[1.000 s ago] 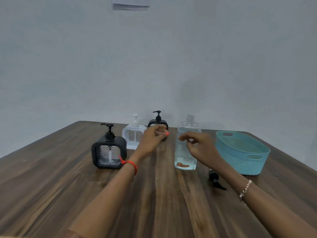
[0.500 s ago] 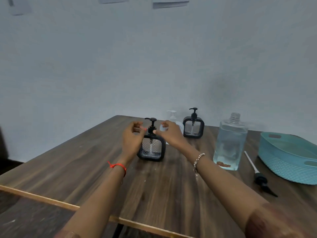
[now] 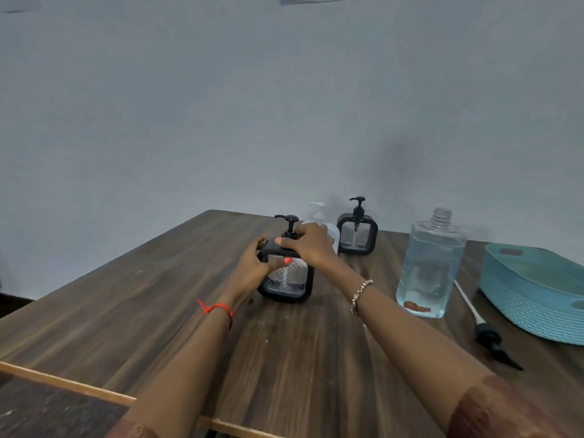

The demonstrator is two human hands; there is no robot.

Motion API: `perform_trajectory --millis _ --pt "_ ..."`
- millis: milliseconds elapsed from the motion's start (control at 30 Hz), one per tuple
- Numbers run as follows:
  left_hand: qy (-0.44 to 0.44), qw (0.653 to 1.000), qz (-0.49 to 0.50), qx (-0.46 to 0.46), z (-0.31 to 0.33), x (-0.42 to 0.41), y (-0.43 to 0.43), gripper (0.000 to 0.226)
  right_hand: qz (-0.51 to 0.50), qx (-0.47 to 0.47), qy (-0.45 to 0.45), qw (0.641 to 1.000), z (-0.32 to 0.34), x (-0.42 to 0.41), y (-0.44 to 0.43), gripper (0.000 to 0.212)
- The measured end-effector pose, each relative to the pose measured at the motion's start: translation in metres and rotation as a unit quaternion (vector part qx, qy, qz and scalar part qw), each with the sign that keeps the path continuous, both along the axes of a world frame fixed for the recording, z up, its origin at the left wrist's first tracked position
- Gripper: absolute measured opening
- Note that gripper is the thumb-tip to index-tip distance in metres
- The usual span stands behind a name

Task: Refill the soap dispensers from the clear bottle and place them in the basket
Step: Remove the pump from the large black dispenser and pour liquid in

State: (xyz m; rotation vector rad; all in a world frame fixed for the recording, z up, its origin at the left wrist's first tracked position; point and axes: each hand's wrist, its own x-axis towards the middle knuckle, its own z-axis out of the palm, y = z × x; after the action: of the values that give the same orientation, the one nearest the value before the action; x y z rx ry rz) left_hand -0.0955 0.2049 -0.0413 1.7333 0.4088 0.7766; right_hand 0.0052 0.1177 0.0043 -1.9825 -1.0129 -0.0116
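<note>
1. A person's left hand clasps the left side of the nearest black dispenser, thumb across its patterned front. The hold looks meant to keep the body upright and steady on the table.
2. The right hand lies over the dispenser's top, fingers curled about the base of its pump. That grasp suits twisting the pump off for filling, though it cannot be told whether it has loosened.
3. The clear bottle stands to the right, apart from both hands. Its neck is uncapped and liquid reaches well up its sides, so it looks ready for pouring.
4. A loose pump with a long tube lies flat between bottle and basket, likely the bottle's own, set aside.
5. The teal basket sits at the right edge. No dispenser shows in the part in view, which suggests the task is at an early stage.
6. At the far side, a white dispenser, partly hidden behind the right hand, and a second black dispenser stand with pumps on, apparently awaiting their turn.
</note>
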Motion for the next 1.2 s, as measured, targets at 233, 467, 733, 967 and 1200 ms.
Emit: perform_trajectory --millis 233,467,733,967,1200 --pt "-0.062 0.993 -0.097 -0.008 0.01 0.02 -0.03 0.029 0.073 -0.023 0.002 0.997 0.025 0.014 -0.058 0.033" --pt "-0.051 0.979 -0.187 -0.063 0.012 0.031 -0.052 0.043 0.175 0.009 0.025 0.984 0.035 0.025 -0.113 0.011" --pt "-0.037 0.946 -0.296 -0.13 0.015 0.028 -0.072 0.041 0.323 0.042 0.219 0.92 0.037 0.036 -0.147 0.044" --pt "-0.06 0.978 -0.179 -0.083 0.024 0.031 -0.087 0.024 0.09 0.065 0.049 0.993 0.037 0.022 -0.145 0.023" --pt "-0.083 0.985 -0.12 -0.088 0.017 0.028 -0.091 0.032 0.074 0.063 0.072 0.993 0.041 0.016 -0.147 0.023"
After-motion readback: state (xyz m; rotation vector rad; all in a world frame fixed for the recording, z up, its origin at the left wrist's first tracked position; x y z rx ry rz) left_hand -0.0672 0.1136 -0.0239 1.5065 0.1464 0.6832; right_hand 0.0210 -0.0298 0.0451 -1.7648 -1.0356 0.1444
